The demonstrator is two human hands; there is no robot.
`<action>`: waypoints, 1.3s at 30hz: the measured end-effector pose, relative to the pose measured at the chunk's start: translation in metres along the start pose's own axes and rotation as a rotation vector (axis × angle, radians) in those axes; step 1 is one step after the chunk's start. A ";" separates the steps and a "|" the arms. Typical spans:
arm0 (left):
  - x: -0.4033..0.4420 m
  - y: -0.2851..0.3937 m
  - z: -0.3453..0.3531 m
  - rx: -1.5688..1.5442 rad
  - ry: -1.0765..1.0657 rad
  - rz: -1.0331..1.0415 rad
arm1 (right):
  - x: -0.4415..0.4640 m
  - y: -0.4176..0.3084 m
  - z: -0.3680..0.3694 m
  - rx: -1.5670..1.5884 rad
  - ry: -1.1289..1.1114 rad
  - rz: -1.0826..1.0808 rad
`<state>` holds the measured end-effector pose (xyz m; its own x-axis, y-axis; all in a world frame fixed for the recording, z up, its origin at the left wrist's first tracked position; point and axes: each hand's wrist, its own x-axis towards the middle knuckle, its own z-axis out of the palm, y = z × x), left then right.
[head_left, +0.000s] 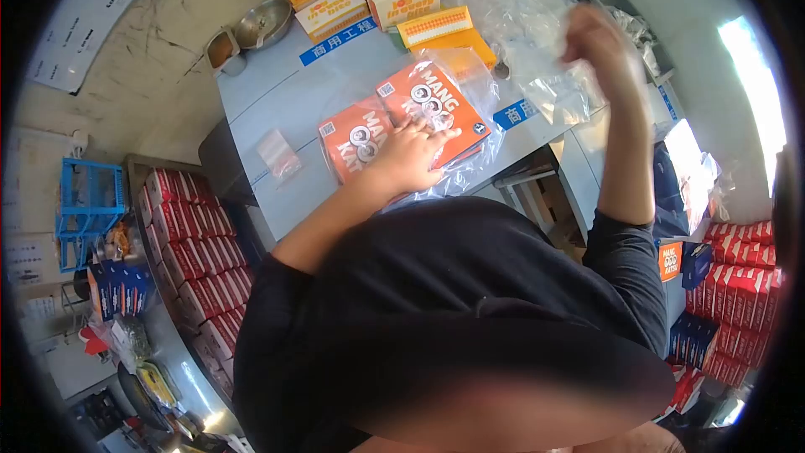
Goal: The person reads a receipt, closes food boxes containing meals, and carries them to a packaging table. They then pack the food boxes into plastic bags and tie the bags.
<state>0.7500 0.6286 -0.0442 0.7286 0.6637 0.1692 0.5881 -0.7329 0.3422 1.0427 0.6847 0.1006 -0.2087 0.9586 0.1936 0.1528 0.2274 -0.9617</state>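
Note:
Two stacks of orange boxes lie side by side in a clear plastic bag on the blue-grey table (pixel 260 96): the left orange box (pixel 350 130) and the right orange box (pixel 423 84). My left hand (pixel 411 155) lies on top of them with its fingers spread, over the bag. My right hand (pixel 587 33) is raised above a heap of clear plastic bags (pixel 537 8) at the table's right side. Its fingers are curled and blurred, and whatever they may hold is hidden.
Yellow and white boxes (pixel 402 0) stand at the back, near an open yellow box (pixel 453 33). Metal bowls (pixel 262 23) sit at the back left. A small plastic packet (pixel 278 155) lies left of the bag. Red boxes (pixel 197 260) fill a left rack; more red boxes (pixel 738 310) are stacked right.

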 end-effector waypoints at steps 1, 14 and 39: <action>0.000 0.000 -0.002 -0.014 0.008 -0.006 | 0.000 0.022 0.021 0.036 -0.212 0.065; -0.002 0.010 -0.017 -0.079 -0.074 -0.228 | -0.020 -0.016 0.001 -0.752 -0.668 -0.574; -0.069 0.030 -0.199 -0.353 0.856 -0.445 | 0.080 0.009 0.014 -0.555 -0.305 -0.507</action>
<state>0.6478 0.5907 0.1382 -0.1063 0.8499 0.5160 0.5060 -0.4005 0.7639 1.0136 0.7616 0.1045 -0.6230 0.6458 0.4414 0.4094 0.7500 -0.5195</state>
